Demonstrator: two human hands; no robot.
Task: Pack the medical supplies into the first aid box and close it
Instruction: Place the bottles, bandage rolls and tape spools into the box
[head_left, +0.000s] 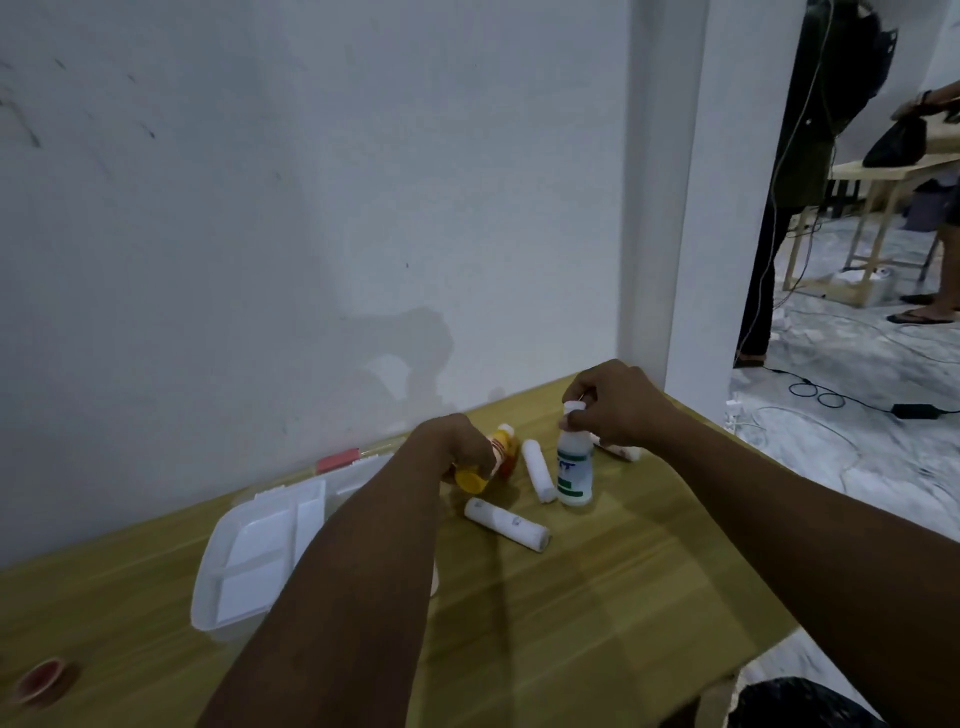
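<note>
The white first aid box (244, 561) lies open on the wooden table (597, 597), its divided compartments showing, a red latch (337, 460) at its far edge. My left hand (457, 447) is shut on a yellow-capped bottle (471, 479), beside another yellow bottle with a white cap (506, 441). My right hand (613, 402) grips the top of an upright clear bottle (574, 470) with a green label. Two white gauze rolls lie between them, one (537, 470) upright-angled, one (506, 524) nearer me. A third roll (621, 451) is partly hidden under my right hand.
A red tape roll (44, 680) sits at the table's near left. The white wall runs along the far side, a pillar (691, 234) at the right corner. Beyond it are people, a wooden bench (878, 171) and cables on the floor. A black bag (795, 704) is bottom right.
</note>
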